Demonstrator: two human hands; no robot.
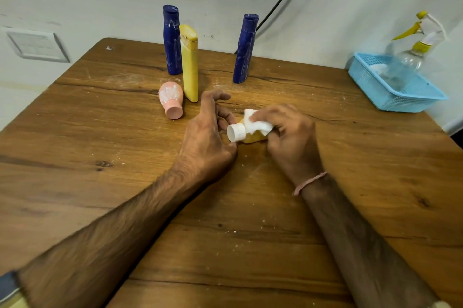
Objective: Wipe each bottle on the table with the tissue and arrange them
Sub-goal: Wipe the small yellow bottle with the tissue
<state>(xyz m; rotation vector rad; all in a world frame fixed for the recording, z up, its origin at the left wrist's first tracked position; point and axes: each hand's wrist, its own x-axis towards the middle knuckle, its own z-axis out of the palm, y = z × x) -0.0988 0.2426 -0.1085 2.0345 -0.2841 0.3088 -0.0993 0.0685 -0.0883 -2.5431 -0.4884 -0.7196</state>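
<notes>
My right hand (288, 132) is pressing the tissue (255, 122) on the small yellow bottle (253, 136); my left hand (208, 137) is gripping its white cap (235, 133).

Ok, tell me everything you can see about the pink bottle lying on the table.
The pink bottle is small, rounded and looks plastic, narrowing to a flat pink cap that points toward the person. It lies on its side on the wooden table, just left of the standing yellow bottle; whether they touch is unclear. White streaks cover its body. Neither hand touches it.
</notes>
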